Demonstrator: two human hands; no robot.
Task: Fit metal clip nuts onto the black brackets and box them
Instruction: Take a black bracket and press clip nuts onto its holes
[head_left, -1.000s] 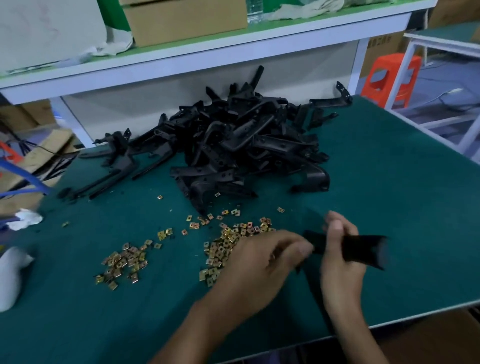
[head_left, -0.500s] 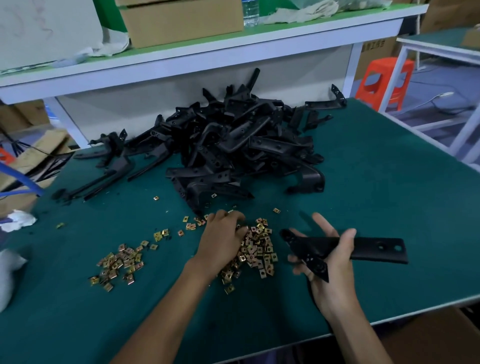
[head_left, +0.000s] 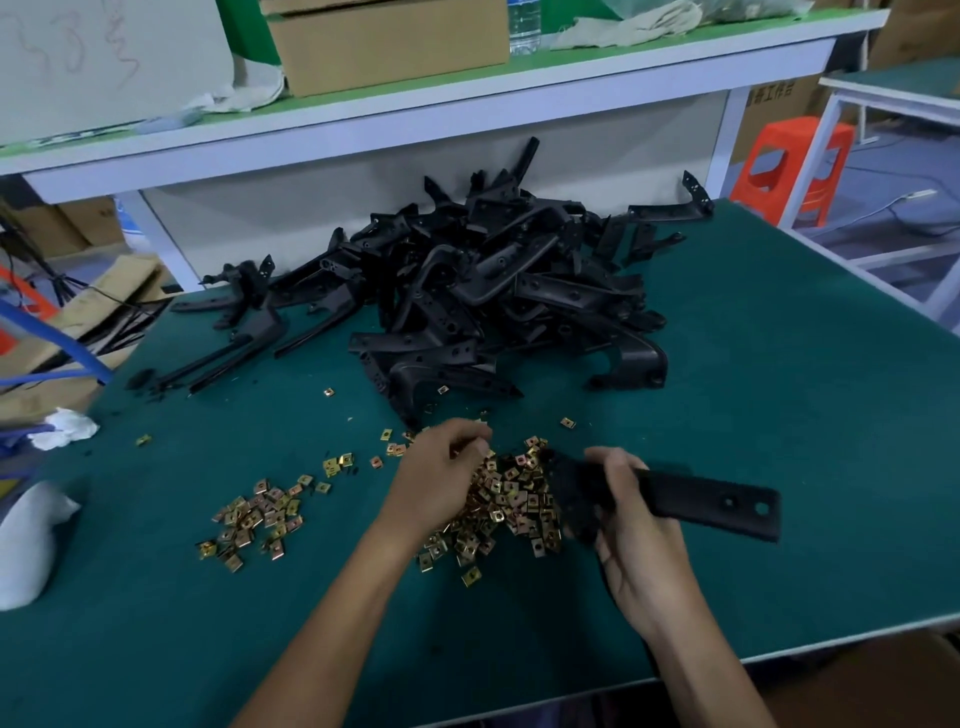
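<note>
Right hand (head_left: 639, 540) has its fingers wrapped round a long flat black bracket (head_left: 711, 501), held just above the green table mat (head_left: 779, 364). Left hand (head_left: 441, 473) is curled down into the pile of small brass-coloured metal clip nuts (head_left: 511, 499) right beside it, can't tell if it's actually got one. The big heap of black brackets (head_left: 493, 291) sits behind, and a smaller scatter of nuts (head_left: 254, 519) lies off to the left.
</note>
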